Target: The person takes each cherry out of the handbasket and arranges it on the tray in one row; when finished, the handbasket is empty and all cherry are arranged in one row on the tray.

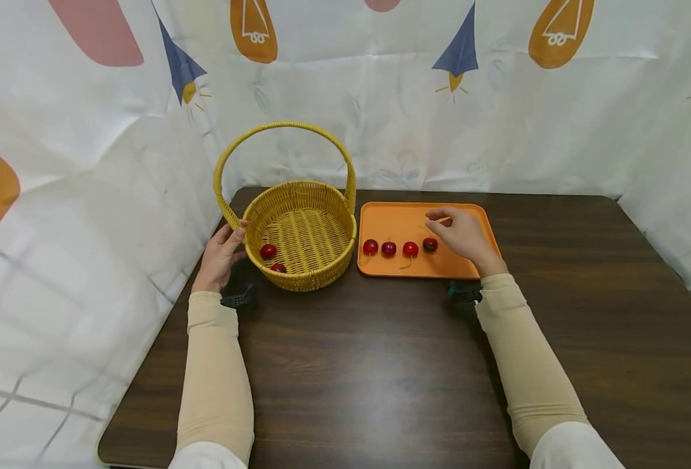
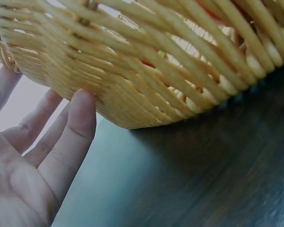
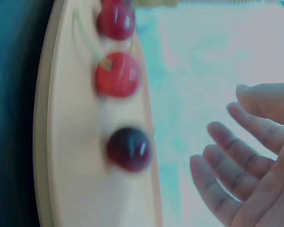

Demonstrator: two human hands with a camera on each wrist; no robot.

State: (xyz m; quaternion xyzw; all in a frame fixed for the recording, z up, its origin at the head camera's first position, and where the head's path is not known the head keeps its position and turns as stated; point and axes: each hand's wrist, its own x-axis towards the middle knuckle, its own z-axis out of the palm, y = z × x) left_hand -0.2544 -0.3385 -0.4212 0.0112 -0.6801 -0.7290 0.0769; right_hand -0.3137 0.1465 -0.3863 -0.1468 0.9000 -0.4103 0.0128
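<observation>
A yellow wicker basket (image 1: pixel 301 281) with a tall arched handle stands on the table, two cherries (image 1: pixel 268 251) inside. My left hand (image 1: pixel 219 257) holds its left side by the foot of the handle. Up close, fingertips (image 2: pixel 81 106) touch the weave. To the right lies an orange tray (image 1: pixel 380 218) with several red cherries in a row, some with visible stems. My right hand (image 1: pixel 459 232) hovers over the tray's right part, near a dark cherry (image 1: pixel 430 245). In the right wrist view its fingers are spread apart, holding nothing, away from that cherry (image 3: pixel 129 149).
The dark wood table (image 1: pixel 368 365) extends in front of the basket and tray. A white printed cloth (image 1: pixel 392 130) hangs behind and along the left side, close to the basket. The tray's left edge sits near the basket wall.
</observation>
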